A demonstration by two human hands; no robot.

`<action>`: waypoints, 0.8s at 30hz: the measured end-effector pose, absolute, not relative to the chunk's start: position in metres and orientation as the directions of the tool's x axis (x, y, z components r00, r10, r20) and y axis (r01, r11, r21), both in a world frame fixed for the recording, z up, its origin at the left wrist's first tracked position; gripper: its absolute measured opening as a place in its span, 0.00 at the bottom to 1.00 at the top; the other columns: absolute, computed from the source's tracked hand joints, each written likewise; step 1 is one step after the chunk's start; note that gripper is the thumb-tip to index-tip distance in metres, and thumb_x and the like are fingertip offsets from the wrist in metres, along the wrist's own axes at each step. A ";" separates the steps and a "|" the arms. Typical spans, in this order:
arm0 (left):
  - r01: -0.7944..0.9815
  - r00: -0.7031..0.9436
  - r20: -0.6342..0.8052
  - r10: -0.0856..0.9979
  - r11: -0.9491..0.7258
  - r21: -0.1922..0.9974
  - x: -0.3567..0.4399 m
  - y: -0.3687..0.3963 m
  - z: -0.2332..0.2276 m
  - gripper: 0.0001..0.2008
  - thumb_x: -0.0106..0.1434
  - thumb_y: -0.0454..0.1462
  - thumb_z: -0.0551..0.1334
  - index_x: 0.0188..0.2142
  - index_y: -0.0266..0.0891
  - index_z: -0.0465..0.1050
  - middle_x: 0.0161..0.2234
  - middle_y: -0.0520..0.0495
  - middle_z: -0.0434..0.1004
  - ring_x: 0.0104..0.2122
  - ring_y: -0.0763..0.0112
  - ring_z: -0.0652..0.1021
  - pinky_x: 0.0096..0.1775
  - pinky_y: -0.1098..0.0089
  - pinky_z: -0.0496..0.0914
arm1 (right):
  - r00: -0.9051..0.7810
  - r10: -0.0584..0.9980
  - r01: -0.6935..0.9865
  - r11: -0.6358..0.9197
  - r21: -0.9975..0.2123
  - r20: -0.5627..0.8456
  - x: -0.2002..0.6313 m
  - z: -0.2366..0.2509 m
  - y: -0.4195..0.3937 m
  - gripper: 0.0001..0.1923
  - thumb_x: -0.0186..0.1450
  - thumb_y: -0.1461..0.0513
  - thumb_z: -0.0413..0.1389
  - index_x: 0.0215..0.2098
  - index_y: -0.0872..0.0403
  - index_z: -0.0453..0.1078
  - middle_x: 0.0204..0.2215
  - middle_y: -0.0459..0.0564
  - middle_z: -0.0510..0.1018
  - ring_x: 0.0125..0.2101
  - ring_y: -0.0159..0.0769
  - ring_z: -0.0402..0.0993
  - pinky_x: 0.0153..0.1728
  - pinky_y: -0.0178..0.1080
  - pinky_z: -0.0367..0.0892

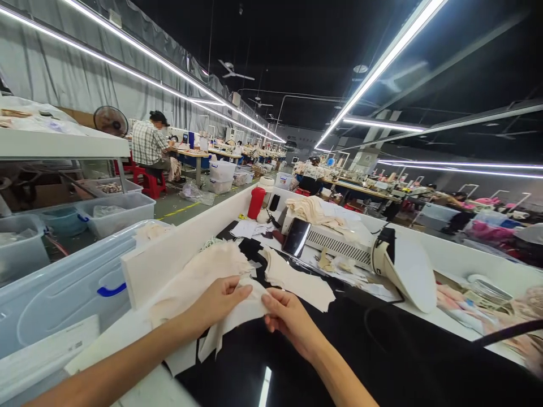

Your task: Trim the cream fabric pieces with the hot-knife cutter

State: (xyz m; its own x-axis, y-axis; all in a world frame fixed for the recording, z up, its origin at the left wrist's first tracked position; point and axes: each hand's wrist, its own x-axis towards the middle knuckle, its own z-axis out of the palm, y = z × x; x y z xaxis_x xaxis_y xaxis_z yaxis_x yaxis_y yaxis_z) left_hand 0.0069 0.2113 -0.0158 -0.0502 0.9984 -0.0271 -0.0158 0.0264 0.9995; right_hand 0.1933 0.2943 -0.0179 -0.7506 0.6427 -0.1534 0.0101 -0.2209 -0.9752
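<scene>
A cream fabric piece (241, 314) is stretched between my two hands above the black tabletop (331, 350). Its upper left edge is pinched by my left hand (223, 299), thumb on top. At the piece's right end, my right hand (286, 314) grips it between thumb and fingers. Loose fabric hangs down below my left hand. Just beyond lies a pile of cream cloth (212, 263), partly hidden by the left hand. To the right of the pile, a stack of cut cream pieces (297, 280) rests flat on the black surface.
A phone (296, 236) leans on a white slotted machine body (339, 246). Behind it stands a red bottle (255, 203). A white curved panel (409, 271) rises at right. Plastic bins (123, 212) sit at left, and a seated person (150, 141) works beyond them.
</scene>
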 end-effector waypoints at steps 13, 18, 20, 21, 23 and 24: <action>0.004 -0.099 -0.046 0.994 0.047 0.999 0.017 0.176 -0.019 0.27 0.63 0.61 0.60 0.30 0.38 0.70 0.24 0.53 0.63 0.24 0.74 0.64 0.26 0.72 0.57 | -0.896 0.350 0.246 -0.127 -0.961 -0.275 0.200 -0.007 0.277 0.24 0.51 0.46 0.73 0.26 0.59 0.77 0.20 0.43 0.72 0.20 0.25 0.64 0.24 0.30 0.60; 0.130 0.010 0.000 1.000 -0.001 0.992 0.016 0.153 -0.014 0.23 0.62 0.49 0.66 0.20 0.38 0.60 0.20 0.57 0.56 0.23 0.77 0.58 0.24 0.70 0.49 | -0.930 0.301 0.147 -0.219 -0.965 -0.210 0.192 -0.011 0.257 0.28 0.49 0.42 0.73 0.29 0.58 0.79 0.28 0.46 0.77 0.30 0.29 0.67 0.34 0.31 0.61; 0.187 0.050 -0.001 0.999 -0.008 0.982 0.014 0.148 -0.015 0.23 0.64 0.48 0.64 0.20 0.38 0.59 0.21 0.57 0.55 0.23 0.76 0.57 0.24 0.70 0.49 | -0.914 0.353 0.094 -0.297 -0.950 -0.201 0.190 -0.017 0.250 0.29 0.48 0.42 0.74 0.32 0.57 0.79 0.28 0.46 0.77 0.30 0.30 0.68 0.35 0.32 0.60; 0.209 0.067 -0.007 0.998 -0.007 0.978 0.013 0.145 -0.015 0.23 0.65 0.48 0.62 0.21 0.38 0.60 0.21 0.57 0.55 0.24 0.76 0.57 0.24 0.70 0.49 | -0.900 0.384 0.073 -0.335 -0.939 -0.207 0.191 -0.020 0.247 0.28 0.48 0.43 0.74 0.34 0.56 0.80 0.28 0.46 0.77 0.30 0.30 0.69 0.35 0.32 0.60; 0.220 0.118 -0.030 0.993 0.004 0.976 0.013 0.141 -0.013 0.21 0.66 0.48 0.61 0.23 0.39 0.62 0.22 0.57 0.56 0.24 0.76 0.58 0.24 0.70 0.49 | -0.870 0.440 0.039 -0.385 -0.922 -0.221 0.196 -0.025 0.240 0.26 0.51 0.45 0.74 0.37 0.55 0.80 0.29 0.47 0.78 0.31 0.31 0.71 0.36 0.33 0.62; 0.223 0.156 -0.043 0.987 0.007 0.975 0.014 0.139 -0.011 0.20 0.67 0.48 0.61 0.24 0.39 0.63 0.22 0.57 0.56 0.24 0.76 0.58 0.24 0.70 0.50 | -0.861 0.457 0.029 -0.396 -0.918 -0.224 0.201 -0.027 0.237 0.25 0.51 0.46 0.74 0.38 0.55 0.80 0.30 0.47 0.78 0.31 0.32 0.72 0.36 0.33 0.62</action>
State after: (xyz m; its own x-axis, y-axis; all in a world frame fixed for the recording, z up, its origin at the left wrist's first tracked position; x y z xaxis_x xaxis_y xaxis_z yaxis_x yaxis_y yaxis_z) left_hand 0.0138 0.1390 -0.0114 0.1564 0.9867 -0.0431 0.2226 0.0073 0.9749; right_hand 0.2006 0.2367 -0.0268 -0.8606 0.4571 -0.2245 0.0291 -0.3959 -0.9178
